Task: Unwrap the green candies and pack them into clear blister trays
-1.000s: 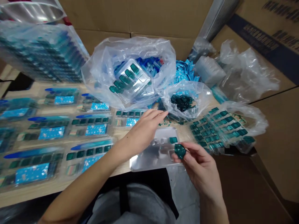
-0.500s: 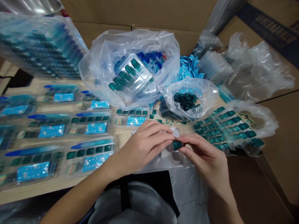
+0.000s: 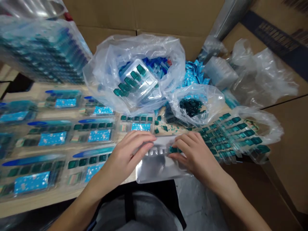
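A clear plastic blister tray point(image 3: 154, 171) with a row of small slots lies in front of me at the table's front edge. My right hand point(image 3: 190, 149) bends over the tray's right part, thumb and fingers closed on a dark green translucent plastic piece point(image 3: 172, 149) at the row of slots. At the row's left end is my left hand point(image 3: 134, 152), thumb and fingers drawn together. What those fingers hold, if anything, is hidden. Several slots between the hands show bare clear plastic.
Filled blister trays point(image 3: 89, 162) with blue pens and packets cover the left. Behind stand a large plastic bag point(image 3: 103, 69) and a smaller bag point(image 3: 211, 96) of green pieces. Stacked trays point(image 3: 237, 128) lie right. Loose green bits point(image 3: 165, 128) lie behind my tray.
My hands were together around a green piece above the tray. They have moved apart, the left one leftward, and the right one has lowered a green piece to the slots.
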Tool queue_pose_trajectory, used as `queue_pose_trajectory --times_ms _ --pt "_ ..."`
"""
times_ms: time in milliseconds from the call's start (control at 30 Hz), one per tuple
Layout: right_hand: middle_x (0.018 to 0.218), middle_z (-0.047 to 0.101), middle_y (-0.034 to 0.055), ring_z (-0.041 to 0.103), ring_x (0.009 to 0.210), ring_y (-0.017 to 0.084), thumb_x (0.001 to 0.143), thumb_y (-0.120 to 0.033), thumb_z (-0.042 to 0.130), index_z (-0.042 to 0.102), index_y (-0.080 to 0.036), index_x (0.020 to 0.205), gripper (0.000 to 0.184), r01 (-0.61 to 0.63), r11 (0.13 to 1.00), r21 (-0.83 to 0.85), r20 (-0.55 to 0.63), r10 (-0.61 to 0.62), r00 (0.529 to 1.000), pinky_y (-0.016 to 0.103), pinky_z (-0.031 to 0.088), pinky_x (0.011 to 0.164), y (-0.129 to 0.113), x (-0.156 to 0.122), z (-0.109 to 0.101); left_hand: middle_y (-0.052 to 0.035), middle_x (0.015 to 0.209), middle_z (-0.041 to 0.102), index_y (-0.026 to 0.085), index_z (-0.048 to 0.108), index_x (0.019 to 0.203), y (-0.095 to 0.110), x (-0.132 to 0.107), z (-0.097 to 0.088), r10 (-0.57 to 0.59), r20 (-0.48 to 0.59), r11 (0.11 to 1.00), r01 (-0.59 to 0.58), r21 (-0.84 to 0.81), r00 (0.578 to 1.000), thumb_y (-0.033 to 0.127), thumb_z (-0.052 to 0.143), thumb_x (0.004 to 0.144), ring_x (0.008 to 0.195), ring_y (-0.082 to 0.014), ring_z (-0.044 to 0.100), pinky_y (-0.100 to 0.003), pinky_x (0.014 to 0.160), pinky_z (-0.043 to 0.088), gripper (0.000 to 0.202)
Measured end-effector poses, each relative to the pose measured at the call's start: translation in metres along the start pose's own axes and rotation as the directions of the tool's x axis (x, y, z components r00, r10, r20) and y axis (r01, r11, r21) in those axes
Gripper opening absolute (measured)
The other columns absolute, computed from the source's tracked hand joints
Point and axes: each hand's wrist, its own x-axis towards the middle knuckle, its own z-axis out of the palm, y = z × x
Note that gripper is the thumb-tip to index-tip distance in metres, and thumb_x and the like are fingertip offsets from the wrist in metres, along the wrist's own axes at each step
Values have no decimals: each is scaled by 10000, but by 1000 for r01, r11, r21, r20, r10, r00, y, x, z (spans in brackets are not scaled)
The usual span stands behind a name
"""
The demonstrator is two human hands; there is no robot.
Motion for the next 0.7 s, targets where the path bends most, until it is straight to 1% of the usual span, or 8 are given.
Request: queue_pose_trajectory --times_ms 67,100,133,233,300,400,533,700 --pt "1059 692 100 638 978 241 866 -208 694 674 -170 931 78 -125 983 137 20 123 992 371 504 832 23 11 -3 -32 1051 714 215 656 1066 0 -1 -3 -17 -12 1000 17 3 1000 212 502 989 1010 -157 659 -276 888 517 172" --pt "1102 681 93 635 1018 227 888 -187 657 679 -183 954 70 -262 953 151 20 262 965 366 501 872 38 18 -3 -30 1045 719 221 661 1057 0 -2 -4 -24 -18 1000 24 1 1000 214 511 982 1004 -161 665 -276 878 523 168" --pt "1089 676 105 636 1012 230 920 -162 592 682 -171 944 93 -342 931 125 1 345 939 383 501 876 53 28 -3 -25 1034 724 228 667 1046 0 -3 -5 -31 -24 1000 31 -3 999 210 518 975 993 -163 672 -274 871 527 165" --pt "942 687 83 659 873 202 939 -173 575 681 -132 897 122 -437 895 94 39 435 899 392 530 825 96 60 4 -19 1001 736 238 686 1020 -1 -5 -7 -49 -30 999 48 -21 998 191 534 954 970 -170 689 -271 863 537 172" --pt "1034 681 61 668 887 186 950 -272 600 652 -143 1054 174 -463 881 100 94 455 885 387 560 799 114 79 12 -18 995 742 244 696 1009 -1 -7 -7 -66 -37 998 65 -25 997 184 536 943 965 -175 697 -269 858 545 183" --pt "1185 645 83 663 979 211 952 -317 603 600 -163 1206 298 -459 881 118 171 437 883 414 570 826 125 96 21 -16 1003 746 255 705 1004 -4 -10 -8 -98 -45 995 98 -6 994 186 529 937 962 -174 705 -265 851 553 200" --pt "1262 615 94 641 1059 236 947 -310 610 593 -178 1237 319 -448 887 112 284 404 870 448 552 881 131 104 28 -28 994 751 249 715 977 -9 -11 -8 -145 -22 989 146 25 989 227 531 934 950 -193 712 -287 840 566 191" --pt "1268 608 100 638 1060 236 949 -319 606 586 -180 1245 328 -547 836 46 283 514 810 447 551 880 134 113 44 -20 1021 745 264 714 1001 -10 -11 -4 -146 0 989 146 36 989 253 534 941 983 -191 706 -289 878 558 191"
